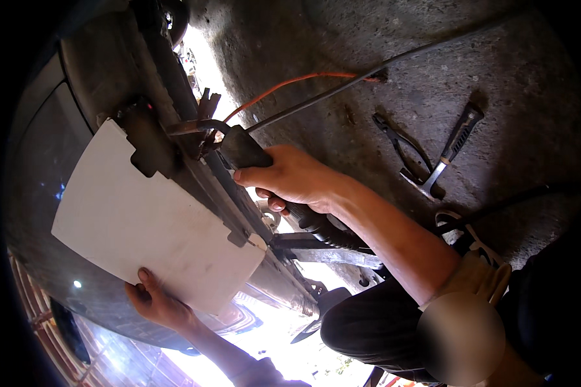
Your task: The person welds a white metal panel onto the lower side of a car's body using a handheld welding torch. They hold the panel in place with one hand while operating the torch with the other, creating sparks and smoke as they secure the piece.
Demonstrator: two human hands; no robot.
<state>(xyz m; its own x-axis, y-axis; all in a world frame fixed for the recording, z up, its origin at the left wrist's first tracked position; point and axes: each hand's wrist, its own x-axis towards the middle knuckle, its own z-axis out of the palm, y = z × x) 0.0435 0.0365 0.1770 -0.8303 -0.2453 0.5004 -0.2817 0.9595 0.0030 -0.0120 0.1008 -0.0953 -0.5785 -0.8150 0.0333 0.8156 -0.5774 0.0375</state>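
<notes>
A welding torch [245, 147] with a bent neck is gripped in my right hand [297, 177], fingers wrapped round its black handle. Its nozzle tip points left, at the dark metal sill [155, 71] along the vehicle's lower edge. On the sill near the nozzle, a small red spot glows beside a scorched patch. My left hand [158, 300] pinches the lower edge of a white sheet [142, 219], thumb on its face. The sheet has a dark, notched edge toward the sill and covers part of the vehicle's body panel [48, 145].
A hammer [458, 138] and pliers [403, 142] lie on the stained concrete floor [342, 39] at the right. An orange cable [284, 84] and a dark hose [394, 61] cross it. Below the torch handle is a metal support [336, 257]. A shoe [465, 232] rests near the tools.
</notes>
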